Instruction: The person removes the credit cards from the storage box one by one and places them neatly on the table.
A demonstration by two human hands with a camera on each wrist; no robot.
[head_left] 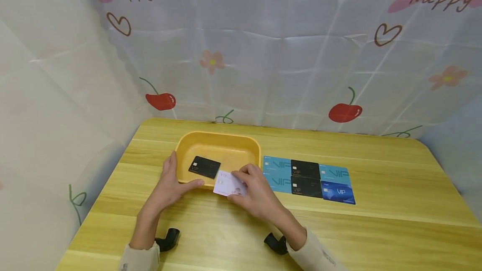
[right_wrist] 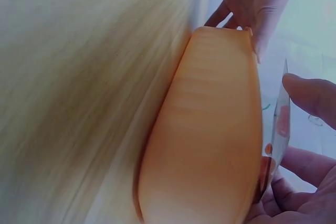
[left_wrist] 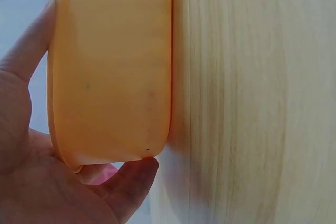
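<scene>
My left hand (head_left: 165, 189) grips the left end of a yellow plastic tray (head_left: 226, 138), thumb along the near rim and fingers round the side. In the left wrist view, the tray's outer wall (left_wrist: 113, 77) fills the space beside the thumb and fingertips. A black VIP card (head_left: 205, 167) lies inside the tray, toward its left. With thumb and fingers my right hand (head_left: 260, 191) pinches a pale lilac VIP card (head_left: 225, 182) by its right end, over the tray's near rim. That card (right_wrist: 283, 111) shows edge-on beside the tray in the right wrist view.
Right of the tray, light blue cards (head_left: 276, 182), two black cards (head_left: 306, 186) and a dark blue card (head_left: 339, 192) lie in two rows on the wooden table (head_left: 395, 195). A printed curtain (head_left: 271, 53) hangs behind. Black curved pieces (head_left: 169, 239) show near both sleeves.
</scene>
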